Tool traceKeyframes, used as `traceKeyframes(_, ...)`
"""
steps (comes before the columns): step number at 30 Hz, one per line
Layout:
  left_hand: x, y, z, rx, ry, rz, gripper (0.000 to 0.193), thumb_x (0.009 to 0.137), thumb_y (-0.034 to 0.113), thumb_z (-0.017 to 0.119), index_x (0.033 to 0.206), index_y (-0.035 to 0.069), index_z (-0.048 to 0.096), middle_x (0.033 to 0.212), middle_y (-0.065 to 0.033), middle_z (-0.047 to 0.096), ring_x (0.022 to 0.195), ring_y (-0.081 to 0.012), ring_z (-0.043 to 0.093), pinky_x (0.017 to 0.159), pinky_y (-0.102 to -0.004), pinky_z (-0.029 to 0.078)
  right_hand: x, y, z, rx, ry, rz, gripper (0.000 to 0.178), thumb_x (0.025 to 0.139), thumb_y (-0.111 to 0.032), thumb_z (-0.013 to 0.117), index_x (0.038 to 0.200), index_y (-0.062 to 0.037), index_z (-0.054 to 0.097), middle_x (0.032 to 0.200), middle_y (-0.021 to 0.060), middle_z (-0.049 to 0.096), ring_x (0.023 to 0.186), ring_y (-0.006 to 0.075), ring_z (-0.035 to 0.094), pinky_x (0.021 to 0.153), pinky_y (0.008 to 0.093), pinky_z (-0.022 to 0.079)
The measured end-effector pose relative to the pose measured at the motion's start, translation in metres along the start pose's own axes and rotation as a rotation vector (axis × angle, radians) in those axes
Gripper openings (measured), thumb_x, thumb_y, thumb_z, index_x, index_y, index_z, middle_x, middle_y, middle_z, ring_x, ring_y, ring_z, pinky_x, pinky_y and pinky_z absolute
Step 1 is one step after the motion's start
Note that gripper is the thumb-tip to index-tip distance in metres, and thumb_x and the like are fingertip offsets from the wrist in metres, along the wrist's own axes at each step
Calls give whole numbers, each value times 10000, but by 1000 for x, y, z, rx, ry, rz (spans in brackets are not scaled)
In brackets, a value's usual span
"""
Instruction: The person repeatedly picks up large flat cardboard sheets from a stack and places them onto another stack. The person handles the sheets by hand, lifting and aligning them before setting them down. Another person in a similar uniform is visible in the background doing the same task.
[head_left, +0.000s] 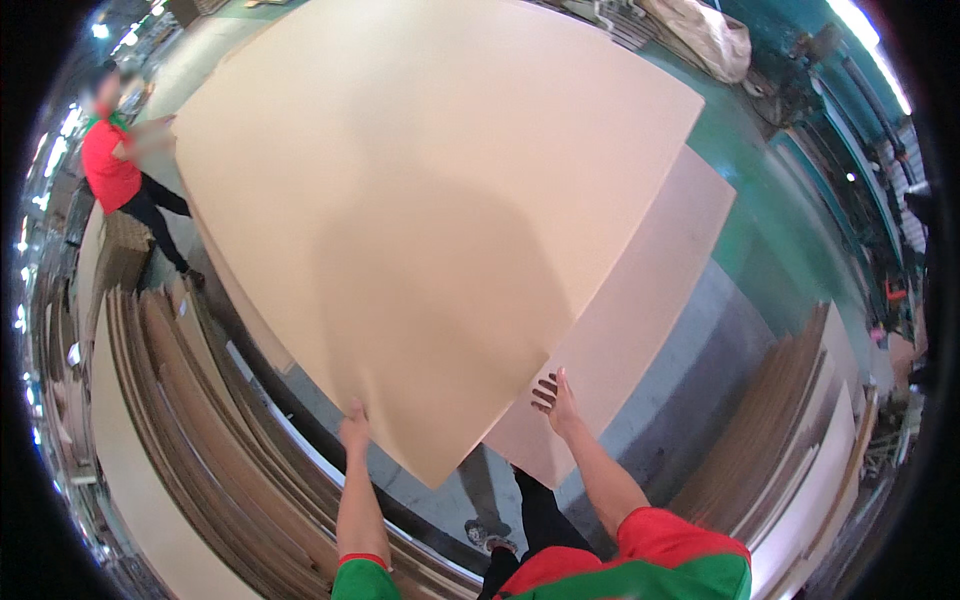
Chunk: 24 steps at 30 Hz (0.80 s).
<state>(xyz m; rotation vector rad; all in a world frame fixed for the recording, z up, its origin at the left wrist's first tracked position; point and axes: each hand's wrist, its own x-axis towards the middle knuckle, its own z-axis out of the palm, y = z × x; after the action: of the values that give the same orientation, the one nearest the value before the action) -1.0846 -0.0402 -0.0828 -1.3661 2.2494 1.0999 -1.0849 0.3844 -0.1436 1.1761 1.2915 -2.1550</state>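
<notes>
A large tan cardboard sheet [440,240] spreads out in front of me, with my shadow across it. My left hand [355,428] grips its near left edge, thumb on top and the other fingers hidden beneath. Beside the sheet's right edge, my right hand [556,402] is open with its fingers apart. It is over a second, greyish-pink cardboard sheet [640,310] that sticks out from under the first one. Whether the right hand touches either sheet, I cannot tell.
A co-worker [112,165] in a red shirt stands at the far left, hands at the big sheet's edge. Upright stacks of cardboard [190,400] line my left; another stack [770,430] leans at my right. Machinery [850,150] runs along the right beyond the green floor [750,160].
</notes>
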Motion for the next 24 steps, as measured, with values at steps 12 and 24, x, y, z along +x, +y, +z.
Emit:
traceKeyframes(12, 52, -41, 37, -944, -161, 10, 523, 961, 338, 524, 1321, -33, 443, 1273, -157, 548, 1136, -255, 549, 941, -366, 446, 21, -17, 123, 233, 17, -83, 727, 904, -557, 517, 1384, -35, 357, 1378, 113, 441, 1209, 289, 482, 975, 455, 439)
traceKeyframes(24, -15, -33, -9, -55, -89, 16, 751, 842, 542, 586, 1250, -81, 488, 1265, -262, 529, 1171, -383, 524, 935, -434, 453, 27, -19, 55, -389, -99, -43, 630, 919, -521, 494, 1333, -53, 411, 1233, 146, 525, 1010, 278, 557, 813, 394, 485)
